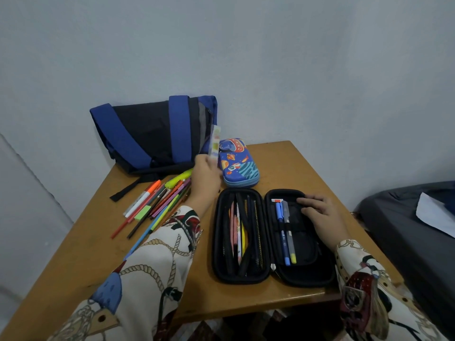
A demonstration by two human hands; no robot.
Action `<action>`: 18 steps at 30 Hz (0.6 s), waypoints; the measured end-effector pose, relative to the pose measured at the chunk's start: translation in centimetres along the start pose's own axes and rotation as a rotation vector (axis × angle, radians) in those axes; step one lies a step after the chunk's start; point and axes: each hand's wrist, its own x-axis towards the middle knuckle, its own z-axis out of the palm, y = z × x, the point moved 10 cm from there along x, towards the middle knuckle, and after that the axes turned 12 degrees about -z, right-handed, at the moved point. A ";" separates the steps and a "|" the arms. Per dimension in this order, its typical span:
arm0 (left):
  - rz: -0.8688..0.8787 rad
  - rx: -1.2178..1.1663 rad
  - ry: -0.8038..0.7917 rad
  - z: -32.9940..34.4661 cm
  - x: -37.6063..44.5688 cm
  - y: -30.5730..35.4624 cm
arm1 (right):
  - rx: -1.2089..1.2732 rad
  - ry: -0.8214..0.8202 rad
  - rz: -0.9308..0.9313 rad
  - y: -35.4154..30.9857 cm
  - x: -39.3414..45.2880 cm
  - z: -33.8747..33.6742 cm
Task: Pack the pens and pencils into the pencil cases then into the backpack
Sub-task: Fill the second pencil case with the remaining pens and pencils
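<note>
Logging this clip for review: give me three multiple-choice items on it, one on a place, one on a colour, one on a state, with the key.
1. Where does the right hand rest?
A. on the black pencil case's right half
B. on the backpack
C. on the loose pens

2. The closed pencil case is mostly:
A. red
B. blue
C. green

3. The black pencil case is:
A. zipped shut
B. open flat
C. inside the backpack

Key: A, fingers lie on that half; B, blue with space pictures; B, both halves show pens.
</note>
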 end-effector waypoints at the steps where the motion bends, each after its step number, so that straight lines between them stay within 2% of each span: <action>1: -0.074 -0.104 -0.081 1.5 -0.3 -0.1 | 0.003 0.001 0.000 0.1 0.0 0.0; 3: -0.219 -0.260 -0.255 4.9 -1.3 -0.3 | 0.004 -0.003 -0.003 0.1 0.0 0.1; 5: -0.278 -0.271 -0.378 7.8 -2.4 -0.2 | 0.004 -0.004 -0.006 0.2 0.0 0.1; 13: -0.231 -0.327 -0.353 11.2 -2.9 -0.1 | 0.013 0.014 -0.018 -0.1 0.0 -0.1; 18: -0.193 -0.207 -0.468 13.3 -3.6 0.2 | 0.066 0.030 -0.034 -0.7 0.0 -0.2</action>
